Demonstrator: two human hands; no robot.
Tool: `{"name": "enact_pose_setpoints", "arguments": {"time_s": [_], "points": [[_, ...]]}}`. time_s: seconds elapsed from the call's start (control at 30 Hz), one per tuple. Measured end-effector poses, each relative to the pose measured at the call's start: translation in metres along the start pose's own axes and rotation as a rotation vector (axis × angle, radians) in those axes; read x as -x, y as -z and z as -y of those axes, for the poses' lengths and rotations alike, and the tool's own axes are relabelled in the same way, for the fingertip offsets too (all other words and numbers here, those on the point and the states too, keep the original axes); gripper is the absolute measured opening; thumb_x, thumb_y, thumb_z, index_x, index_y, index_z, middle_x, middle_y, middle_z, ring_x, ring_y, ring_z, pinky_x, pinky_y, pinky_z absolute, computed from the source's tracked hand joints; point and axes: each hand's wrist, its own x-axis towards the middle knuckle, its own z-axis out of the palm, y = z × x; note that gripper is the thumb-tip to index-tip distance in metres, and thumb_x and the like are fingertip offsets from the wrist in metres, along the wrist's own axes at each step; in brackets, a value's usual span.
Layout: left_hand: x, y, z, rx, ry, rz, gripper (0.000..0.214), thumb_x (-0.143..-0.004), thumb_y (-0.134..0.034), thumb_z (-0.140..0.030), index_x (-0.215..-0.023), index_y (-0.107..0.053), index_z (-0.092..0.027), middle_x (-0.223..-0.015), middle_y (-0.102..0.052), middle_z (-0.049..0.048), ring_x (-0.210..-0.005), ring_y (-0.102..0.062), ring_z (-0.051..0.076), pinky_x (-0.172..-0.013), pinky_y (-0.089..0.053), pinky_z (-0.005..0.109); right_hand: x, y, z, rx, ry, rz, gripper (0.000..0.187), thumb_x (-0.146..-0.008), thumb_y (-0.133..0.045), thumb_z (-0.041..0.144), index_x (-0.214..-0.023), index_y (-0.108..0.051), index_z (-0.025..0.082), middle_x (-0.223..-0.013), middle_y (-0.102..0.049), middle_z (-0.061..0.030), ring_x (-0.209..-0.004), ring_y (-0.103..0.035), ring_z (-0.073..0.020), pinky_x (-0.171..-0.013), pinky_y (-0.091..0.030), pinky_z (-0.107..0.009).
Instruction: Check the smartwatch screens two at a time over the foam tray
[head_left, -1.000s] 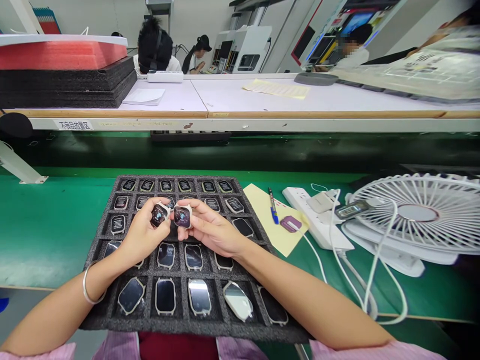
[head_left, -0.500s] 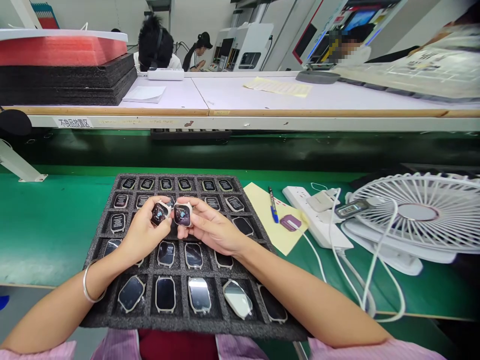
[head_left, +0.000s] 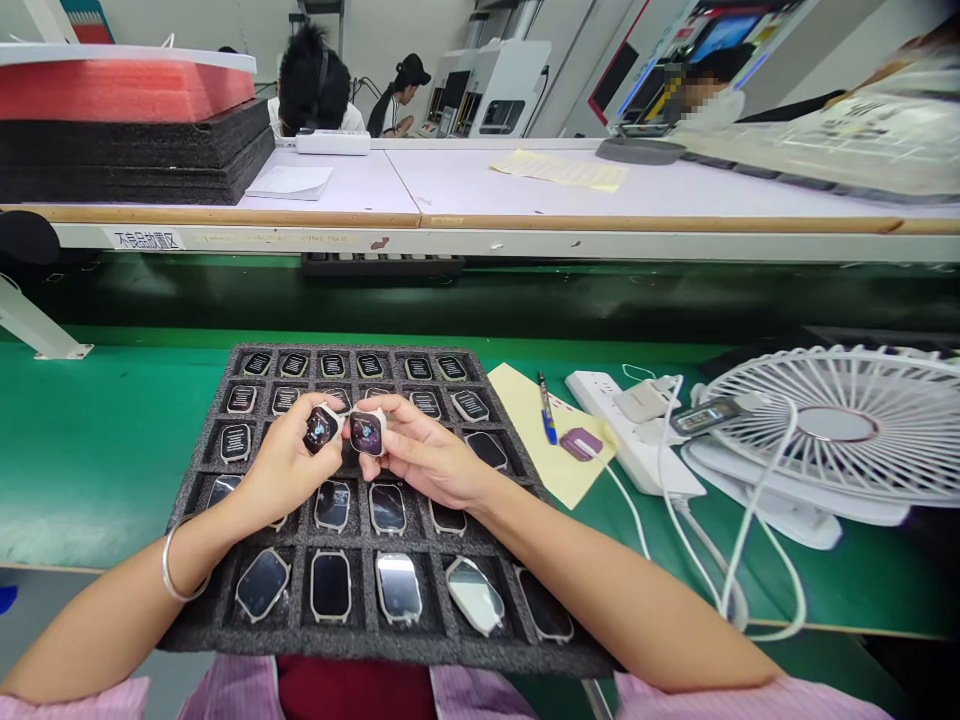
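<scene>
My left hand [head_left: 281, 465] pinches a small square watch body [head_left: 320, 428] with a lit screen. My right hand [head_left: 427, 462] grips a second watch body [head_left: 366, 433] right beside it, screen facing me. Both hands hover over the middle of a black foam tray [head_left: 191, 630] whose cells hold several more watch bodies, dark-screened in the near rows and showing text in the far rows. A silver bangle circles my left wrist.
The tray lies on a green mat. To its right are a yellow paper [head_left: 525, 420] with a blue pen [head_left: 545, 408], a white power strip [head_left: 637, 440] with plugs and cables, and a white fan [head_left: 832, 430]. Beyond a dark conveyor, a white bench holds stacked foam [head_left: 127, 150]; people sit behind it.
Hardly anything differs: both hands keep the two watch bodies side by side over the tray, with only a slight shift of the view.
</scene>
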Motion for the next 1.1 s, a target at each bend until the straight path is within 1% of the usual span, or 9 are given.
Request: {"name": "enact_pose_setpoints", "arguments": {"time_s": [0.13,0.2,0.27,0.4,0.57,0.67,0.77,0.9,1.1], "points": [[-0.002,-0.001,0.002,0.064,0.059,-0.04,0.034,-0.075,-0.065,-0.025,-0.108,-0.059,-0.017,-0.098,-0.064,0.0031,-0.084,-0.06,0.015,-0.078,-0.048,0.029,-0.002,0.0,0.002,-0.014,-0.005,-0.049,0.039,-0.085,-0.076,0.035,-0.12,-0.061,0.027,-0.105,-0.072,-0.0018,-0.075,-0.069,-0.0132,-0.075,-0.049,-0.029],[-0.003,-0.001,0.003,0.17,0.165,-0.044,0.046,-0.075,-0.069,-0.031,-0.118,-0.057,-0.017,-0.098,-0.062,0.0024,-0.069,-0.058,0.011,-0.065,-0.048,0.026,-0.004,0.001,0.004,-0.063,-0.029,-0.099,0.042,-0.085,-0.074,0.033,-0.124,-0.058,0.026,-0.107,-0.073,-0.0037,-0.076,-0.07,-0.0143,-0.075,-0.049,-0.03],[-0.005,-0.001,0.002,0.328,0.281,-0.034,0.058,-0.077,-0.07,-0.038,-0.129,-0.052,-0.017,-0.09,-0.06,0.0002,-0.055,-0.052,0.008,-0.051,-0.043,0.023,-0.008,0.004,0.007,-0.122,-0.061,-0.148,0.044,-0.084,-0.072,0.029,-0.126,-0.057,0.025,-0.107,-0.075,-0.0055,-0.075,-0.07,-0.0154,-0.074,-0.049,-0.03],[-0.008,0.0,0.0,0.573,0.373,-0.033,0.059,-0.082,-0.066,-0.044,-0.132,-0.051,-0.017,-0.08,-0.061,-0.0008,-0.049,-0.057,0.009,-0.044,-0.042,0.021,-0.013,0.013,0.007,-0.179,-0.076,-0.235,0.038,-0.081,-0.07,0.028,-0.117,-0.059,0.022,-0.104,-0.077,-0.0078,-0.068,-0.069,-0.0153,-0.07,-0.05,-0.03],[-0.008,0.0,0.002,0.633,0.374,-0.015,0.046,-0.086,-0.064,-0.045,-0.121,-0.058,-0.017,-0.083,-0.067,0.0026,-0.053,-0.066,0.013,-0.052,-0.054,0.026,-0.014,0.016,0.001,-0.144,-0.093,-0.271,0.033,-0.082,-0.07,0.033,-0.111,-0.059,0.021,-0.096,-0.076,-0.0065,-0.062,-0.069,-0.015,-0.065,-0.051,-0.029],[-0.008,0.0,0.003,0.643,0.366,-0.002,0.04,-0.087,-0.063,-0.045,-0.116,-0.06,-0.018,-0.089,-0.07,0.004,-0.057,-0.07,0.015,-0.059,-0.059,0.03,-0.012,0.013,0.001,-0.096,-0.097,-0.275,0.035,-0.084,-0.069,0.033,-0.115,-0.058,0.022,-0.097,-0.076,-0.0061,-0.064,-0.071,-0.0161,-0.066,-0.052,-0.03],[-0.007,0.0,0.003,0.644,0.372,0.022,0.036,-0.084,-0.065,-0.04,-0.112,-0.06,-0.018,-0.095,-0.071,0.0044,-0.06,-0.071,0.016,-0.063,-0.061,0.032,-0.01,0.011,0.001,-0.061,-0.093,-0.287,0.041,-0.082,-0.069,0.027,-0.121,-0.057,0.023,-0.099,-0.075,-0.0053,-0.068,-0.073,-0.0158,-0.067,-0.053,-0.029],[-0.007,0.0,0.002,0.6,0.369,0.039,0.039,-0.077,-0.071,-0.03,-0.111,-0.058,-0.019,-0.102,-0.07,0.0037,-0.062,-0.072,0.015,-0.066,-0.062,0.031,-0.008,0.009,0.0,-0.026,-0.055,-0.279,0.04,-0.077,-0.068,0.015,-0.115,-0.059,0.022,-0.098,-0.075,-0.0036,-0.068,-0.073,-0.0147,-0.068,-0.055,-0.029],[-0.006,-0.001,0.003,0.573,0.362,0.053,0.039,-0.071,-0.07,-0.024,-0.108,-0.058,-0.019,-0.1,-0.069,0.0014,-0.061,-0.073,0.015,-0.065,-0.062,0.03,-0.007,0.009,-0.002,0.015,-0.026,-0.264,0.041,-0.075,-0.069,0.011,-0.113,-0.058,0.022,-0.098,-0.074,-0.0022,-0.069,-0.073,-0.013,-0.07,-0.055,-0.028]]}}
